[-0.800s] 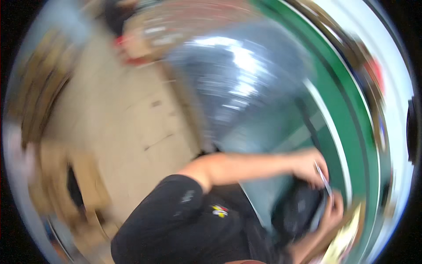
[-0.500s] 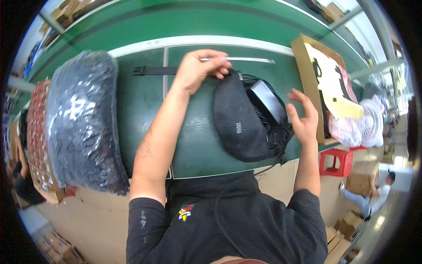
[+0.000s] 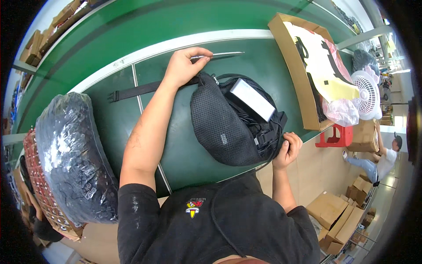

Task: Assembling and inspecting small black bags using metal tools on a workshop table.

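Observation:
A black mesh waist bag (image 3: 215,127) lies unzipped on the green table in front of me. Inside its opening sit a silver-white rectangular box (image 3: 252,100) and some black cables (image 3: 249,122). Its strap runs left under my left forearm and ends in a black buckle (image 3: 113,96). My left hand (image 3: 183,66), beyond the bag, pinches one end of a thin silver metal strip (image 3: 231,53); its exact kind is unclear. At the bag's lower right edge, my right hand (image 3: 288,152) has its fingers curled closed on the bag's edge, by a black cord.
On the left stands a large clear plastic sack of dark items (image 3: 72,158), beside a red patterned bundle (image 3: 44,180). An open cardboard box (image 3: 290,66) with yellow sheets is at right. Past it are a white fan (image 3: 365,94), a red stool (image 3: 336,136) and another person (image 3: 382,160).
My left hand has closed on the end of the metal strip, which lay on the table. My right hand has come down from open to grip the bag's edge. The view has turned.

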`<control>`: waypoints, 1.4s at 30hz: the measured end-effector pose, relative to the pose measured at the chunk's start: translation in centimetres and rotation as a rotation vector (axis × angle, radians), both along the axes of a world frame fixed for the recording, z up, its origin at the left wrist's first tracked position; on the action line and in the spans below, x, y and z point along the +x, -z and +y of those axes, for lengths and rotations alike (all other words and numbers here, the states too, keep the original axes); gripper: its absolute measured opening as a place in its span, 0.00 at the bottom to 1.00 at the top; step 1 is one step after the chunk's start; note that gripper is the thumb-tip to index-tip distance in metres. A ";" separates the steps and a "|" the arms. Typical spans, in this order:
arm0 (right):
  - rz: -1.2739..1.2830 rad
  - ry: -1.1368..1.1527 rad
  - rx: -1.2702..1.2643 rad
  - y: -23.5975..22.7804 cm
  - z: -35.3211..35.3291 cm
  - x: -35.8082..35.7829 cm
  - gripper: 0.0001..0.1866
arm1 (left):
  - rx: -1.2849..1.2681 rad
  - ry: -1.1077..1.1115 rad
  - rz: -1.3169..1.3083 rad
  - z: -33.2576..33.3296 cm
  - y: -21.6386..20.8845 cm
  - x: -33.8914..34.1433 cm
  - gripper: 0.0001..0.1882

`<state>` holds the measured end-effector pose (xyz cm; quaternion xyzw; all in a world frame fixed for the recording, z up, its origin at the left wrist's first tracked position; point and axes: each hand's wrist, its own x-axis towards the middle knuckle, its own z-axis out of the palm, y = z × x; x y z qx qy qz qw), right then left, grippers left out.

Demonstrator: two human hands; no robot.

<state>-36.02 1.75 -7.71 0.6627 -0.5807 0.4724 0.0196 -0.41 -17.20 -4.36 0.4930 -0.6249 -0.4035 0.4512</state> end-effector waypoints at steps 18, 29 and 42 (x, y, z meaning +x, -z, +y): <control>0.049 0.047 0.008 -0.9 0.3 -0.6 0.06 | -0.044 0.010 0.053 0.0 1.0 -0.3 0.11; 0.053 0.023 -0.009 -1.0 0.4 -0.7 0.07 | -0.013 0.018 0.014 0.4 0.9 -0.4 0.11; 0.062 0.037 0.007 -0.8 0.8 -0.9 0.10 | -0.037 0.007 -0.034 0.9 0.2 -0.8 0.10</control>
